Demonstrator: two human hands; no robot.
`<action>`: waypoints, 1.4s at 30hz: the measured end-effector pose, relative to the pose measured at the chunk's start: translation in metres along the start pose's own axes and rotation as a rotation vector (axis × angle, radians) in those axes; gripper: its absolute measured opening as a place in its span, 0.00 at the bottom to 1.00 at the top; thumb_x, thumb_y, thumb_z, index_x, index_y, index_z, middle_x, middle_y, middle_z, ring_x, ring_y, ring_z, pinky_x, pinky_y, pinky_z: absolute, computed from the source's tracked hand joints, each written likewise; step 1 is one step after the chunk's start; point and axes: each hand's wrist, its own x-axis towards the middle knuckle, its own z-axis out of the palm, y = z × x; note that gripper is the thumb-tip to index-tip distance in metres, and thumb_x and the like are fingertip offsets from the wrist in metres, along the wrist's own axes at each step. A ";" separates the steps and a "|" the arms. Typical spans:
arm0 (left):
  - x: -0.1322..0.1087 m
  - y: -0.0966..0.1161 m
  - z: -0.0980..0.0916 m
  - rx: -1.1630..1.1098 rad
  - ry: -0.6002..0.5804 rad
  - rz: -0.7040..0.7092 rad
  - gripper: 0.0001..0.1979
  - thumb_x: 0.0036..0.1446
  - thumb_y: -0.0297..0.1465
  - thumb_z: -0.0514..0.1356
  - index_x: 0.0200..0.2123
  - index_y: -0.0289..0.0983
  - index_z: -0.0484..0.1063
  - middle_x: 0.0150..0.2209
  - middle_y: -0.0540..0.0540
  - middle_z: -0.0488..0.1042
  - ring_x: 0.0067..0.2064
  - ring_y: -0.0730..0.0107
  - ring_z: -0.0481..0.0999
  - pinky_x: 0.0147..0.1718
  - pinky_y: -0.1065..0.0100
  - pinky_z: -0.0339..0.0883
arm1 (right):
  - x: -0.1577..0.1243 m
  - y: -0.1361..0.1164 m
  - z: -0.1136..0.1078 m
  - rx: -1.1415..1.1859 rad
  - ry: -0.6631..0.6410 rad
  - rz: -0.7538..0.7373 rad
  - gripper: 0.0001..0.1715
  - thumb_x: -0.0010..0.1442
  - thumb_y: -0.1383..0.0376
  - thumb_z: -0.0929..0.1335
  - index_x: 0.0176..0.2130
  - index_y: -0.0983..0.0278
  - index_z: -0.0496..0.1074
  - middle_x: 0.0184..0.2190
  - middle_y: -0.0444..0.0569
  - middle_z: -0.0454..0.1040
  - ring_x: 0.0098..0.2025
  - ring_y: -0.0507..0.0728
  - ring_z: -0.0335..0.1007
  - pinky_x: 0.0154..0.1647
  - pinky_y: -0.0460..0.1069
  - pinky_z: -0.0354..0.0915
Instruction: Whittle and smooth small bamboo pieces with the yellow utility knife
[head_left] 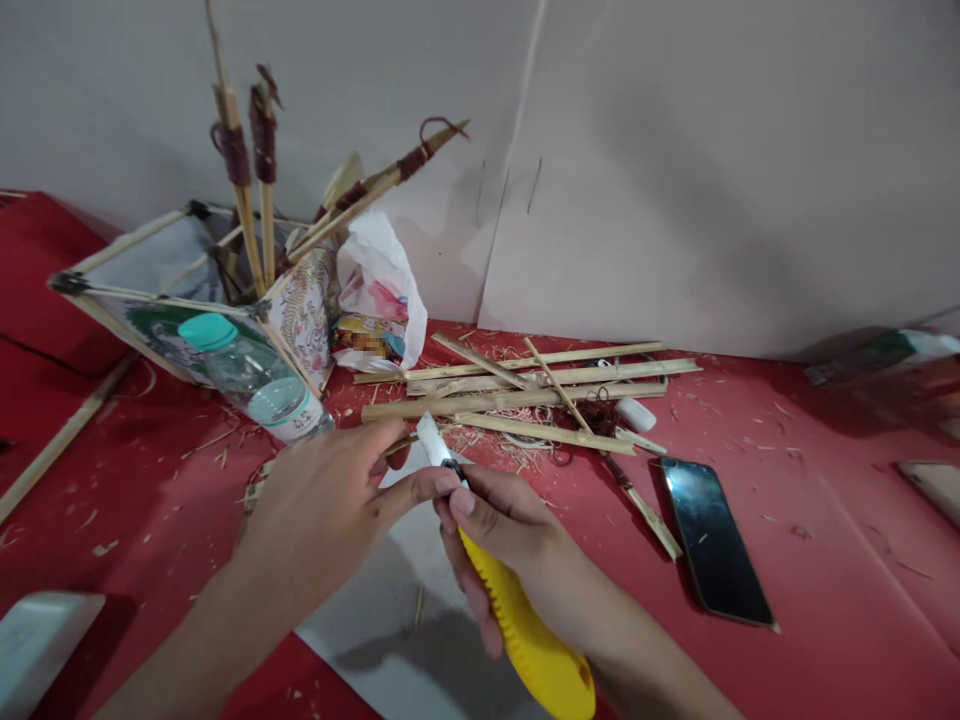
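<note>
My right hand is wrapped around the yellow handle of a utility knife. Its wide blade is out, pointing up and away from me. My left hand is closed, its thumb pressed near the base of the blade. A thin bamboo strip shows at the left fingertips, close beside the blade; most of it is hidden by the hand. Below both hands lies a white sheet. Just beyond the blade are several bamboo strips, loosely piled among shavings.
At the left stand a bamboo-framed box holding string-wrapped sticks, a plastic bottle with a teal cap, and a white plastic bag. A phone lies on the red tabletop at right. A pale wall closes the back.
</note>
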 end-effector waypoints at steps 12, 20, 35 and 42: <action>0.001 0.002 0.007 -0.196 0.013 0.030 0.11 0.61 0.41 0.58 0.36 0.40 0.72 0.24 0.53 0.72 0.25 0.70 0.66 0.24 0.69 0.50 | 0.001 -0.001 -0.004 0.089 -0.074 -0.037 0.20 0.66 0.48 0.67 0.38 0.62 0.64 0.18 0.37 0.66 0.14 0.47 0.59 0.13 0.41 0.64; 0.001 0.000 0.004 0.034 0.033 -0.031 0.17 0.60 0.47 0.59 0.27 0.41 0.70 0.22 0.50 0.72 0.24 0.67 0.66 0.25 0.67 0.44 | -0.003 0.002 0.004 -0.077 0.062 -0.034 0.22 0.66 0.46 0.65 0.42 0.62 0.65 0.18 0.36 0.65 0.15 0.47 0.60 0.14 0.40 0.59; 0.010 -0.004 0.008 -0.092 0.014 0.003 0.22 0.60 0.48 0.58 0.22 0.40 0.60 0.19 0.53 0.61 0.23 0.70 0.57 0.25 0.67 0.43 | 0.000 0.003 0.000 -0.066 0.178 -0.088 0.21 0.65 0.46 0.67 0.39 0.61 0.64 0.19 0.36 0.65 0.15 0.48 0.61 0.15 0.42 0.61; 0.015 -0.002 0.015 -1.097 -0.220 -0.105 0.22 0.63 0.49 0.56 0.27 0.37 0.62 0.25 0.54 0.57 0.26 0.76 0.53 0.23 0.73 0.47 | -0.002 -0.013 -0.008 0.007 0.322 -0.227 0.22 0.55 0.55 0.76 0.34 0.59 0.62 0.17 0.34 0.64 0.13 0.46 0.57 0.12 0.40 0.56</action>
